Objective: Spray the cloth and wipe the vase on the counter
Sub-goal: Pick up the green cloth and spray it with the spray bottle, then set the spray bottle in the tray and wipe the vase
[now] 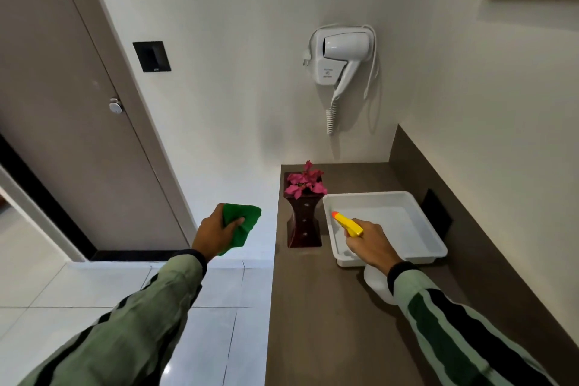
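Observation:
A dark red square vase (304, 222) with pink flowers (305, 180) stands upright near the left edge of the brown counter (316, 316). My left hand (216, 233) is held out over the floor, left of the counter, gripping a crumpled green cloth (242, 218). My right hand (371, 243) holds a spray bottle above the counter; its yellow head with an orange nozzle (346, 222) points left toward the cloth and vase. The bottle's white body (377, 283) shows below my wrist.
A white plastic tray (435, 244) sits on the counter right of the vase, under my right hand. A white hair dryer (340, 55) hangs on the wall above. A grey door (62, 103) stands at the left over white floor tiles.

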`<control>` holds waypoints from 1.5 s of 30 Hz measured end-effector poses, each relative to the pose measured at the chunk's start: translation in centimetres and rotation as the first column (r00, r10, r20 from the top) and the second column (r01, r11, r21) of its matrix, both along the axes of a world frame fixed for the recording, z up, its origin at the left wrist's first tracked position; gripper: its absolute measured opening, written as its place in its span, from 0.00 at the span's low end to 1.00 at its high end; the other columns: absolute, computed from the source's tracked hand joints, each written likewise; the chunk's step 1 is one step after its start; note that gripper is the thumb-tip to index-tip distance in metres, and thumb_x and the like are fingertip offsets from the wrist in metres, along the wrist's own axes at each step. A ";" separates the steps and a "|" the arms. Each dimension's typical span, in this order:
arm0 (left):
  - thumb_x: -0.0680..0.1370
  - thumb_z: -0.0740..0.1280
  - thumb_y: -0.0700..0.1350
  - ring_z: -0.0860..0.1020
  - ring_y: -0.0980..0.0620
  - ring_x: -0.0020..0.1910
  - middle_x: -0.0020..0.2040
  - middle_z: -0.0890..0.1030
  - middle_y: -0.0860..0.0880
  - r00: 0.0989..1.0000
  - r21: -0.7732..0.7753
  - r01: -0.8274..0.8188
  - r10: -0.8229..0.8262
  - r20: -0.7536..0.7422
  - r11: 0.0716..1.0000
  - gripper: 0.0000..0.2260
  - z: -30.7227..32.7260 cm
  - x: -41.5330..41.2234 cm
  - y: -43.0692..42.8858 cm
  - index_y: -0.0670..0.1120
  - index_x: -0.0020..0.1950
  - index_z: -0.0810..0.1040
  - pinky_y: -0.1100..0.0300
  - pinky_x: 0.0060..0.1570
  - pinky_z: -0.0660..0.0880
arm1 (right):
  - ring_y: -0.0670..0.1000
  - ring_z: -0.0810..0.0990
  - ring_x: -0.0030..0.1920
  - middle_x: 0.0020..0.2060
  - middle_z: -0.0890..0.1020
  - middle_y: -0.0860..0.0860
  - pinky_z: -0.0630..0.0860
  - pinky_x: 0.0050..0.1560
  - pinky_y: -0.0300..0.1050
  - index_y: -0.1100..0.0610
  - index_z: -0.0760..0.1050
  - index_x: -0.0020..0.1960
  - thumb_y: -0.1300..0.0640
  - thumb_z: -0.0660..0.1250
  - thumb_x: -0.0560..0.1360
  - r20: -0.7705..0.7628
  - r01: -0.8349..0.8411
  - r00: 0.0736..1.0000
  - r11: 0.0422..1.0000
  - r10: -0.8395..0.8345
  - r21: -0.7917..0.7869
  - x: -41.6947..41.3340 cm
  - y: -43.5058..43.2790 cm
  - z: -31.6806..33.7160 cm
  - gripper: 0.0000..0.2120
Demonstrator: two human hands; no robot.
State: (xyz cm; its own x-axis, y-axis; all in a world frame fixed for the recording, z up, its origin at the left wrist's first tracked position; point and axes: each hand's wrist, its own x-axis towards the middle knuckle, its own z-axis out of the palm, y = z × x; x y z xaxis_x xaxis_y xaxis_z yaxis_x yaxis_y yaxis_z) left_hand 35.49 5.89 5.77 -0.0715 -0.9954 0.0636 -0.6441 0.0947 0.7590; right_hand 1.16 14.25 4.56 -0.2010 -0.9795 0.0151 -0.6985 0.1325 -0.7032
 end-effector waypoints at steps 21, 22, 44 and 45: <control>0.74 0.71 0.57 0.81 0.46 0.47 0.46 0.84 0.50 0.999 0.064 -0.007 0.004 0.041 0.998 0.14 0.0 -2.2 0.1 0.49 0.51 0.78 0.53 0.48 0.76 | 0.57 0.75 0.37 0.36 0.72 0.49 0.73 0.38 0.49 0.51 0.70 0.36 0.49 0.67 0.71 -0.132 0.298 0.933 0.925 -0.334 -0.235 -5.0 -1.9 3.4 0.10; 0.74 0.71 0.57 0.81 0.46 0.48 0.47 0.84 0.49 0.999 0.074 -0.002 -0.001 0.039 0.997 0.14 -0.3 -2.4 -0.1 0.48 0.52 0.78 0.52 0.49 0.77 | 0.59 0.77 0.37 0.34 0.72 0.49 0.72 0.39 0.49 0.52 0.69 0.34 0.48 0.67 0.71 -0.086 0.351 0.924 0.915 -0.373 -0.199 -5.9 -2.3 3.5 0.12; 0.74 0.74 0.42 0.83 0.41 0.53 0.58 0.83 0.40 0.826 0.508 0.173 0.157 -0.542 0.844 0.19 -0.8 -4.9 0.9 0.42 0.63 0.77 0.51 0.49 0.81 | 0.62 0.79 0.45 0.42 0.77 0.55 0.72 0.41 0.49 0.52 0.67 0.44 0.49 0.73 0.72 0.423 0.624 0.740 0.770 -0.523 -0.138 -1.3 0.3 -1.7 0.15; 0.74 0.74 0.41 0.83 0.41 0.54 0.58 0.83 0.40 0.818 0.521 0.217 0.138 -0.558 0.826 0.20 -0.7 -4.9 1.0 0.42 0.64 0.76 0.49 0.52 0.81 | 0.61 0.79 0.43 0.38 0.77 0.53 0.75 0.40 0.49 0.52 0.69 0.43 0.48 0.72 0.72 0.420 0.485 0.808 0.871 -0.413 -0.076 0.5 0.1 -1.7 0.13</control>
